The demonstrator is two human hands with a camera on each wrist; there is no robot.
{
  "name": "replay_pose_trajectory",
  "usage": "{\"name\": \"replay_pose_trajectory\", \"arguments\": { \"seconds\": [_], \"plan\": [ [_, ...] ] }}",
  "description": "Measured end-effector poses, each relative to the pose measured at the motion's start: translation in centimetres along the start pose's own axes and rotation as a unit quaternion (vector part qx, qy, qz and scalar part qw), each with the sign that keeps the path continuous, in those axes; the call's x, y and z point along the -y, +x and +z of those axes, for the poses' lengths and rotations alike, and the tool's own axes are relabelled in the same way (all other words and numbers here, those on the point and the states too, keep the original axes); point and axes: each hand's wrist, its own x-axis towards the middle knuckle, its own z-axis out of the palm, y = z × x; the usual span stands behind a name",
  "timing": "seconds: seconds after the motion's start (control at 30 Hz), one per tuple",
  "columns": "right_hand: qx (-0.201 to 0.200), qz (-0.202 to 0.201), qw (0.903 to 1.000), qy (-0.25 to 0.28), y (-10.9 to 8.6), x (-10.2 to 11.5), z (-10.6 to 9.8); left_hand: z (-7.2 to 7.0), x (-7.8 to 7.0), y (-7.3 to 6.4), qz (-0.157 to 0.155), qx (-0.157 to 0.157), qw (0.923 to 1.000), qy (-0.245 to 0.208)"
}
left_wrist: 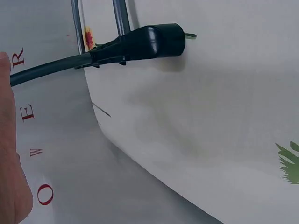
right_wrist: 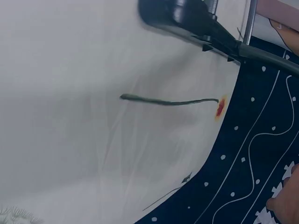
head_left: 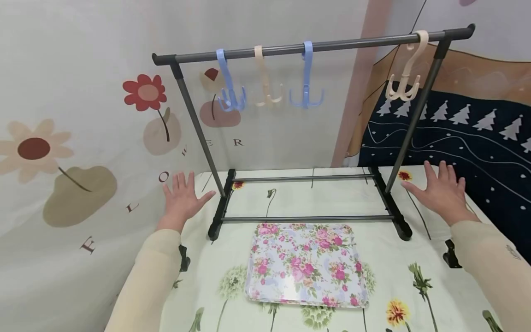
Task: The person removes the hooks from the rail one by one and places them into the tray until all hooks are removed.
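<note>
My left hand (head_left: 181,201) is held with fingers spread beside the left leg of a dark metal rack (head_left: 307,217), holding nothing. On the other side my right hand (head_left: 443,191), also spread and bare, is beside the rack's right leg. From the top bar hang a blue hook (head_left: 230,87) at left, a cream hook (head_left: 265,78), another blue hook (head_left: 307,76), and a cream hook (head_left: 408,74) near the right end. Flat in front of the rack lies a pink-flowered tray (head_left: 304,267). The wrist views show parts of each hand near the rack's black feet.
A white cloth (head_left: 232,251) with printed flowers covers the table. Behind it stands a pale curtain (head_left: 269,152) with flowers and letters. Dark blue fabric (head_left: 477,138) with white trees is at the right. Small black parts show by both wrists.
</note>
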Motion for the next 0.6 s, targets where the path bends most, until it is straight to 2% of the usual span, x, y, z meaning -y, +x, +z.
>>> {"name": "replay_pose_trajectory", "arguments": {
  "seconds": [0.23,0.6],
  "plan": [
    [-0.007,0.004,0.9996,0.026,0.8,0.9,-0.1,-1.1,-1.0,0.1,0.012,-0.006,0.9999,-0.006],
    [0.0,0.012,0.9971,0.075,1.5,2.4,1.0,-2.4,-3.1,0.0,0.039,-0.02,0.9986,-0.03]
  ]
}}
